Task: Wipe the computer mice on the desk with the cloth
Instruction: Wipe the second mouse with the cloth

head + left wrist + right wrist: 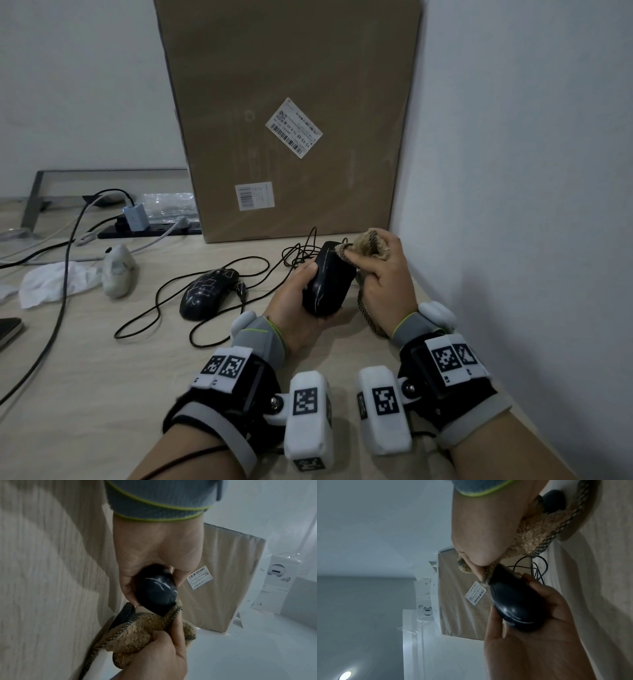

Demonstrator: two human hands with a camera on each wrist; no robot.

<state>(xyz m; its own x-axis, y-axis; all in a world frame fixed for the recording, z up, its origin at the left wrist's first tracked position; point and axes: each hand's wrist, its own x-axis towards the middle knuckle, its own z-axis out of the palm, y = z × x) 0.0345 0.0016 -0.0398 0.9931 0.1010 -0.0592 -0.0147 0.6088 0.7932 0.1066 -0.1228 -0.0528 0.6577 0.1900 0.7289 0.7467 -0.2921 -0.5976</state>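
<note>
My left hand (301, 294) grips a black wired mouse (329, 279) lifted above the desk, thumb on its left side. My right hand (380, 270) holds a bunched tan fuzzy cloth (370, 245) and presses it with a fingertip against the mouse's front end. In the left wrist view the mouse (156, 589) sits in the palm with the cloth (145, 627) at its tip. The right wrist view shows the mouse (513, 601) and the cloth (534, 536). A second black mouse (209, 293) with pale markings lies on the desk to the left. A white mouse (118, 270) lies farther left.
A large cardboard box (291, 120) leans against the wall behind the hands. Black cables (164, 301) loop over the desk. A crumpled white cloth (54, 281), a power strip (147, 229) with a charger and a dark device (8, 330) are at the left. A wall (531, 205) is close on the right.
</note>
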